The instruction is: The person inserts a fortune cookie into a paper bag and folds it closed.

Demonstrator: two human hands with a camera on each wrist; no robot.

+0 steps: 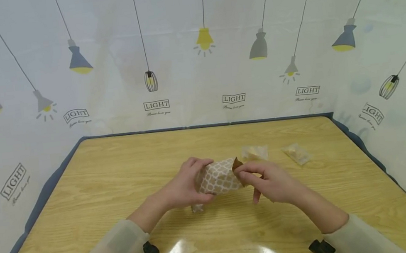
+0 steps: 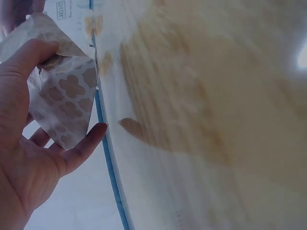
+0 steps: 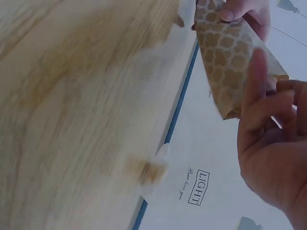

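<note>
A brown paper bag (image 1: 221,176) with a white lattice pattern is held above the table, its mouth toward the right. My left hand (image 1: 187,186) grips its closed end, with the thumb on the near side and fingers on the far side. In the left wrist view that end of the bag (image 2: 67,103) looks folded and creased. At the mouth, my right hand (image 1: 275,181) pinches the rim between thumb and fingers, and the brown inside shows there. What the bag holds is hidden. The right wrist view shows the patterned side of the bag (image 3: 225,57) running between both hands.
Two small see-through packets with pale yellowish contents, one (image 1: 255,152) just behind the bag and another (image 1: 296,154) farther right, lie on the wooden table (image 1: 117,165). A white curtain printed with lamps (image 1: 178,41) surrounds the table's back and sides.
</note>
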